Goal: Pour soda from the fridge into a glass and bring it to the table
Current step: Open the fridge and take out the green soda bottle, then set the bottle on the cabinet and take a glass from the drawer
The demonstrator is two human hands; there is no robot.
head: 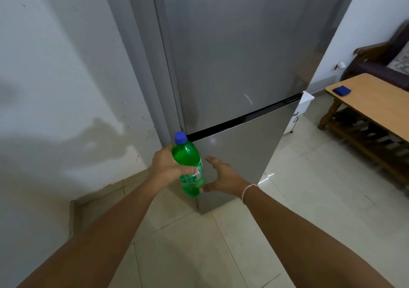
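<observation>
Green soda bottle (190, 168) with a blue cap (180, 137), upright and tilted slightly, near the middle of the frame, in front of the lower door of a grey two-door fridge (239, 66). Both fridge doors closed, with a dark seam between them. Left hand (168, 166) wrapped round the bottle's upper body from 9 o'clock, thumb across the label. Right hand (223, 178) at 3 o'clock of the bottle, released, fingers spread and straight toward the fridge door, thumb tip at the bottle's base; hard to tell whether thumb and plastic actually touch. Thin pale band (247, 191) round the right wrist.

Wooden table (376, 108) at 2 o'clock from the bottle, well apart, with a slatted shelf beneath. Small blue flat object (342, 90) on the table's near corner, possibly a cloth or wallet. Dark sofa (382, 66) with wooden arm behind the table, at the frame's right edge. White box-like item (301, 112) on the floor beside the fridge's right side. Stained white wall (66, 88) at 9 o'clock. Pale floor tiles (287, 199) below.
</observation>
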